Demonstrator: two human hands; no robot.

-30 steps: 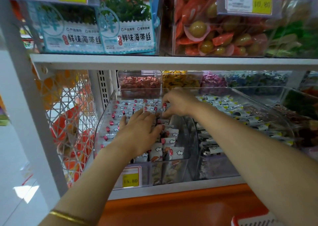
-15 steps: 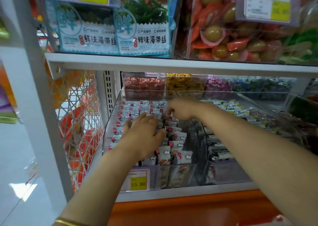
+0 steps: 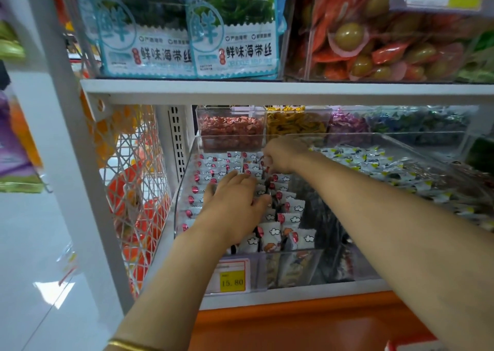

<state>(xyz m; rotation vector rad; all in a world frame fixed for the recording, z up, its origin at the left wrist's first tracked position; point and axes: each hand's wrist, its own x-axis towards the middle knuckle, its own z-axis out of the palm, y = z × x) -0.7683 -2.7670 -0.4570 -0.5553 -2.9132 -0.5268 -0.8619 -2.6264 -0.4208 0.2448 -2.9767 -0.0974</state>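
A clear plastic bin (image 3: 184,187) on the lower shelf holds rows of small white snack packets (image 3: 287,219) with red dots and cloud prints. My left hand (image 3: 235,206) lies flat on the packets in the middle of the bin, fingers straight and pointing back. My right hand (image 3: 280,154) reaches to the far end of the bin, its fingers curled down around packets there. What exactly it pinches is hidden under the fingers.
A yellow price tag (image 3: 232,281) reads 15.80 on the bin front. A second clear bin (image 3: 433,163) of white-and-black packets stands to the right. Bins of red candies (image 3: 231,130) and yellow candies (image 3: 295,123) sit behind. Seaweed packs (image 3: 232,37) fill the upper shelf.
Both hands stay in the bin, nearly in place among the packets. The camera has shifted, so the shelf sits lower and further right in view.
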